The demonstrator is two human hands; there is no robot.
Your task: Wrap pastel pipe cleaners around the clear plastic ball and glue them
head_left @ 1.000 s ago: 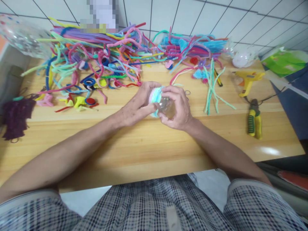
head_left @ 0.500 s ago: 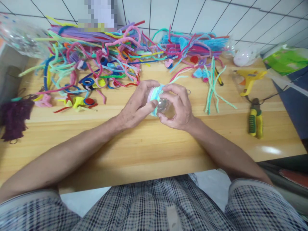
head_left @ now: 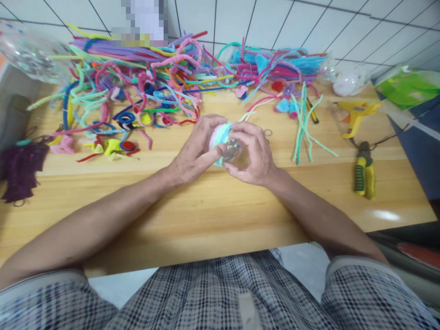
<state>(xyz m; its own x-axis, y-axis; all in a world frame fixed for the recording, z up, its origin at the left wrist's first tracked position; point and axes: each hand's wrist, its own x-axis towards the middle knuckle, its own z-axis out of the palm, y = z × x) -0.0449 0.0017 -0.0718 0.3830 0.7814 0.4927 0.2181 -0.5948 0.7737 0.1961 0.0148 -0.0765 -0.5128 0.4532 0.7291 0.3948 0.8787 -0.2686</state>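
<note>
Between my two hands is a clear ball (head_left: 234, 150), wrapped on its left side with pastel pipe cleaners (head_left: 223, 133) in pink, mint and blue. My left hand (head_left: 194, 153) grips the wrapped side, its thumb lying across the front of the coils. Around the bare, see-through side curl the fingers of my right hand (head_left: 256, 153), with the thumb underneath. Behind the right fingers, a loose pale pipe cleaner end (head_left: 248, 115) sticks up. The fingers hide part of the ball and its wrapping.
A heap of coloured pipe cleaners (head_left: 137, 78) spreads along the back of the wooden table (head_left: 206, 215). To the right lie mint pipe cleaners (head_left: 302, 128), a cutter knife (head_left: 312, 111), a yellow glue gun (head_left: 357, 112) and pliers (head_left: 364, 172). Purple tassels (head_left: 25, 167) lie left.
The loose pale pipe cleaner end behind my right hand has drawn in and shows shorter. My right fingers have shifted slightly on the ball; my left hand has hardly moved.
</note>
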